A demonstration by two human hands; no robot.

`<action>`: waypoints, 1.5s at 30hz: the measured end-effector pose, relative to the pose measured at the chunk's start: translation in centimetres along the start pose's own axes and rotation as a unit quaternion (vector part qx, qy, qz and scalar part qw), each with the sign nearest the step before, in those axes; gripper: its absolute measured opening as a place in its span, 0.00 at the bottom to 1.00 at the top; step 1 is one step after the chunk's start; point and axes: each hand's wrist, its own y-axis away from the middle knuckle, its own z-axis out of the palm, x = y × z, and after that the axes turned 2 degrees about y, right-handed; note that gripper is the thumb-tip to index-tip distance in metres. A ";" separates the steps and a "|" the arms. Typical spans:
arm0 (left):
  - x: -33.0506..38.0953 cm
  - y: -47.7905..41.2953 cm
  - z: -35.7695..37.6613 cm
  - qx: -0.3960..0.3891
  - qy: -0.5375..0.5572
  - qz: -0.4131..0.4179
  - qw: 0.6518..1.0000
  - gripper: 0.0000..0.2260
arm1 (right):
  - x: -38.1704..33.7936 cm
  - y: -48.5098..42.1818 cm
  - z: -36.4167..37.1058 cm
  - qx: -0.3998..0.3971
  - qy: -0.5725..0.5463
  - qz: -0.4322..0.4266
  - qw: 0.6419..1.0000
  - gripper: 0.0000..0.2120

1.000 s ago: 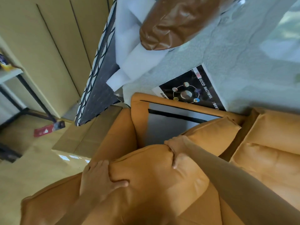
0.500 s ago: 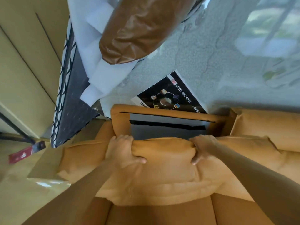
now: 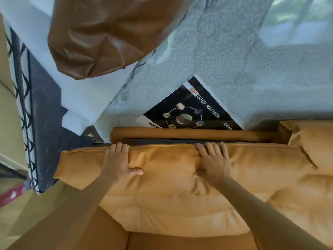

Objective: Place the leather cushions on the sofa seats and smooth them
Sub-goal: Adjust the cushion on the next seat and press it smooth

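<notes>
An orange leather cushion [image 3: 167, 165] lies across the sofa, its top edge against the sofa's back frame [image 3: 189, 133]. My left hand [image 3: 119, 162] grips the cushion's top edge left of centre, fingers curled over it and thumb pressed into the front. My right hand [image 3: 215, 162] holds the same edge right of centre in the same way. A second orange cushion [image 3: 310, 139] sits at the right, against the back. The orange seat [image 3: 180, 240] shows below the cushion.
A grey fleecy mattress [image 3: 234, 60] with a black "GOOD MATTRESS" label [image 3: 191, 109] leans behind the sofa. A dark brown leather cushion [image 3: 100, 37] rests on white foam [image 3: 84, 94] at upper left. A black patterned mattress edge [image 3: 36, 114] stands at left.
The cushion has swung from a tilted position to lying level against the sofa back. Both hands moved up to its top edge, and my view shifted closer and more downward.
</notes>
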 end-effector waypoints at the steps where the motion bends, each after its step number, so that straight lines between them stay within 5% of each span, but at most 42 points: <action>1: -0.4 -0.5 0.7 0.019 0.016 -0.010 1.000 0.49 | -0.4 0.5 1.3 0.048 -0.025 0.025 0.998 0.50; 5: 1.5 -1.7 1.8 0.105 0.071 0.024 0.992 0.49 | 1.2 3.1 5.1 0.115 -0.112 0.161 0.974 0.54; 9: 5.5 -2.4 3.9 0.029 -0.002 0.095 0.995 0.69 | 2.9 2.5 6.6 0.013 -0.112 0.185 0.976 0.74; 13: 6.8 -6.4 5.5 0.003 -0.023 0.047 0.999 0.72 | 4.1 -1.5 8.0 -0.034 -0.097 0.194 0.976 0.79; 23: 6.5 -16.4 8.2 0.025 -0.023 0.011 0.999 0.71 | 3.6 -9.5 12.7 0.008 -0.085 0.205 0.975 0.76; 30: 5.5 -15.1 11.3 0.161 -0.019 0.038 0.986 0.69 | 3.3 -7.2 14.4 0.111 -0.089 0.181 0.973 0.70; 35: 4.9 -8.8 17.2 0.290 0.053 0.074 0.953 0.49 | 5.4 -0.5 17.1 0.189 -0.083 0.085 0.975 0.56; 38: 9.2 -3.9 22.2 0.265 0.019 0.177 0.947 0.49 | 7.6 4.7 20.5 0.173 -0.105 0.080 0.976 0.47; 41: 16.0 -2.5 25.5 0.205 -0.032 0.291 0.934 0.50 | 10.1 8.7 24.4 0.114 -0.137 0.166 0.970 0.44; 45: 20.2 -5.4 28.4 0.227 -0.063 0.249 0.939 0.56 | 12.1 8.5 28.2 0.133 -0.119 0.182 0.967 0.44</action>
